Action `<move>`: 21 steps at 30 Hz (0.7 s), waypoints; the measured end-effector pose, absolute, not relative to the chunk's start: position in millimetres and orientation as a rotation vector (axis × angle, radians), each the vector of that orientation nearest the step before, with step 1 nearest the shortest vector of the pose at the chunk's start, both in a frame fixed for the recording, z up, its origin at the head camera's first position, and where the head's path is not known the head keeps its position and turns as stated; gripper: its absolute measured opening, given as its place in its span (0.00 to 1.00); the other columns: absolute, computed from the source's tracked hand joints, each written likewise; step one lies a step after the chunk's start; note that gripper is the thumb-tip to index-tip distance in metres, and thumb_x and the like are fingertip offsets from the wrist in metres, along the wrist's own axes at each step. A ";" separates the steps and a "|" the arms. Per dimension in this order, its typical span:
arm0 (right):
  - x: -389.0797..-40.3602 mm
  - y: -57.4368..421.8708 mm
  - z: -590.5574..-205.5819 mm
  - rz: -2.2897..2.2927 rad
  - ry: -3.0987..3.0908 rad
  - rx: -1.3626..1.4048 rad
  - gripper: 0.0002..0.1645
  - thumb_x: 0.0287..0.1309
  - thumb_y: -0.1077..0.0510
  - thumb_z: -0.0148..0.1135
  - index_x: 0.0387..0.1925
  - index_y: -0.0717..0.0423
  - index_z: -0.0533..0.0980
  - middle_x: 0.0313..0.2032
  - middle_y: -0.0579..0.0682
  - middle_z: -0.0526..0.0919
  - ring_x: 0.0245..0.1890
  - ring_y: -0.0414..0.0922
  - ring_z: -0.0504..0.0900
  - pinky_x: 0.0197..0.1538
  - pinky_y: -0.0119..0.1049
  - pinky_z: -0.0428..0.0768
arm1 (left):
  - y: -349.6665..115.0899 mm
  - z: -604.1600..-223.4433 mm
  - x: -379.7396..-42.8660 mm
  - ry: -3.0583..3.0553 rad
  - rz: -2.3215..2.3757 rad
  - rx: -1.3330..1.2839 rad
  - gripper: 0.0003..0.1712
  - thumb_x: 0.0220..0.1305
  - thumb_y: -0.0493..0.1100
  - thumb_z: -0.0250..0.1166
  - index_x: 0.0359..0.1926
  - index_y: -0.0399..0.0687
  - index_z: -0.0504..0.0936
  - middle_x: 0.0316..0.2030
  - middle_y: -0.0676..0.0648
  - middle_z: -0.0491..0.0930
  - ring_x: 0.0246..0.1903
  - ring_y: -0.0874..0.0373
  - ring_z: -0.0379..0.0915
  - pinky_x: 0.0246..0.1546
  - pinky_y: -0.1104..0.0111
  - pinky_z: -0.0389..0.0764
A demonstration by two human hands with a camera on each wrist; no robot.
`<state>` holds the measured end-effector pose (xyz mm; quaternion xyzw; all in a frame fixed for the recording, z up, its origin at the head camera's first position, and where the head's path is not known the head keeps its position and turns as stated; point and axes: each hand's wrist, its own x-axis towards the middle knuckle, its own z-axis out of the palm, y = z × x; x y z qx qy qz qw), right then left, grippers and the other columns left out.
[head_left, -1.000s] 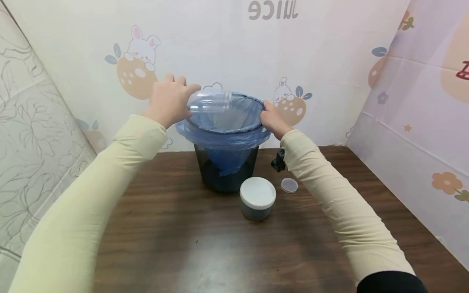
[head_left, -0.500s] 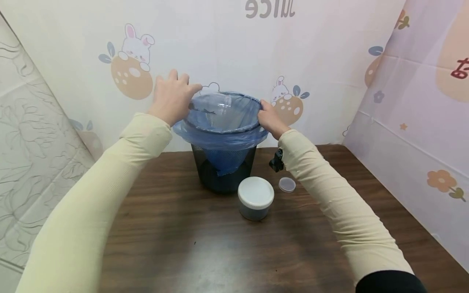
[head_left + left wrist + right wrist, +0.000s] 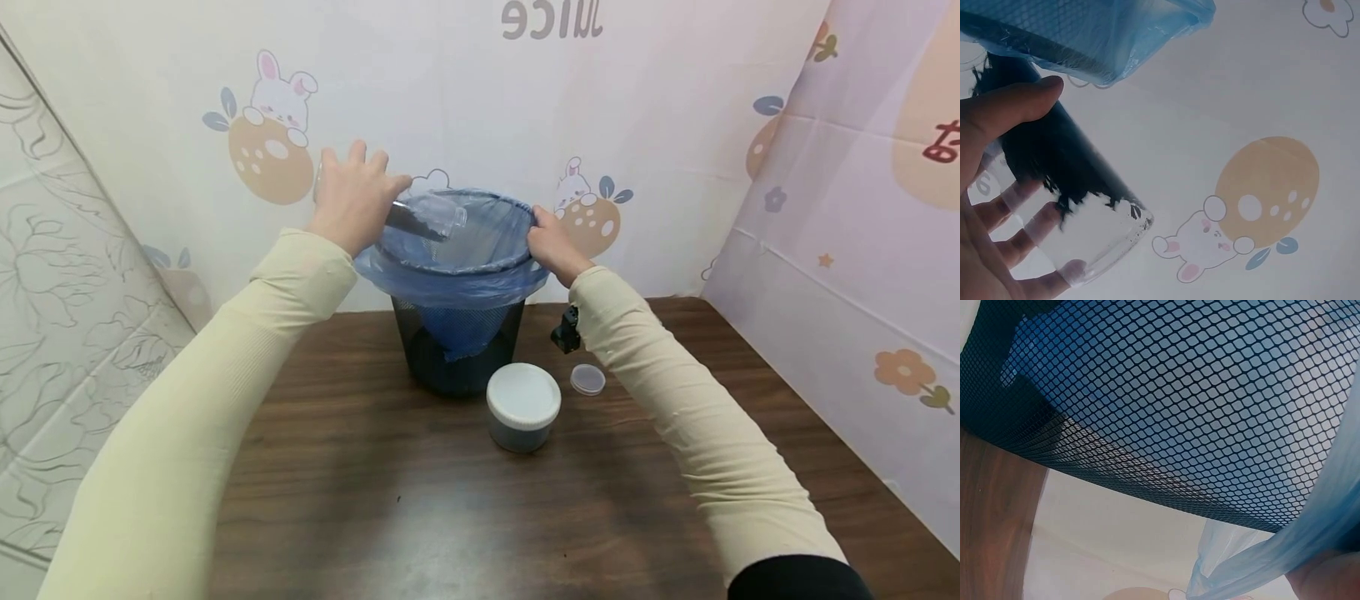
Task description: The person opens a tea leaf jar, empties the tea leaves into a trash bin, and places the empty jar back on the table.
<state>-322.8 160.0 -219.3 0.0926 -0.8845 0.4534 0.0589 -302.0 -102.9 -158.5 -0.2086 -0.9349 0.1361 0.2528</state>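
Observation:
My left hand [image 3: 351, 198] grips a clear plastic jar [image 3: 452, 215] from the side, thumb and fingers around it. The jar lies tilted over the left rim of a mesh wastebasket [image 3: 459, 367], its mouth inside and lower than its base. Dark, flaky stuff [image 3: 1054, 144] lies along the jar's lower wall. A blue plastic bag [image 3: 465, 287] lines the basket and is folded over its rim. On the right side, my right hand [image 3: 557, 243] grips the rim through the bag. The basket's black mesh [image 3: 1197, 406] fills most of the right wrist view.
On the brown wooden table [image 3: 450, 517], a round tub with a white lid [image 3: 523, 396] stands just in front of the basket. A small clear lid [image 3: 587, 379] lies to its right. A printed cloth wall [image 3: 660, 100] rises close behind the basket.
The jar has tipped so its mouth points further down, and dark stuff has slid along it toward the mouth. My right hand keeps its hold on the rim.

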 end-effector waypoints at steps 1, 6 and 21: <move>-322.9 160.1 -219.6 1.368 -2.677 0.283 0.31 0.63 0.67 0.30 0.68 0.69 0.53 0.69 0.62 0.56 0.70 0.52 0.50 0.70 0.41 0.49 | -103.0 -158.6 -302.4 -2.542 0.376 -0.569 0.30 0.57 0.31 0.60 0.60 0.55 0.75 0.51 0.36 0.72 0.53 0.38 0.61 0.48 0.38 0.63; -324.2 160.6 -220.8 1.343 -2.662 0.284 0.27 0.63 0.68 0.30 0.63 0.70 0.59 0.65 0.64 0.61 0.67 0.52 0.56 0.68 0.42 0.52 | -103.0 -159.1 -303.9 -2.513 0.376 -0.590 0.29 0.56 0.29 0.59 0.58 0.54 0.77 0.49 0.35 0.73 0.52 0.38 0.60 0.50 0.38 0.60; -322.5 160.6 -220.1 1.352 -2.669 0.278 0.30 0.63 0.68 0.30 0.67 0.70 0.54 0.68 0.63 0.57 0.69 0.52 0.53 0.69 0.41 0.49 | -96.7 -159.9 -307.4 -2.445 0.458 -0.615 0.26 0.53 0.29 0.62 0.54 0.50 0.79 0.48 0.34 0.73 0.54 0.37 0.59 0.54 0.36 0.55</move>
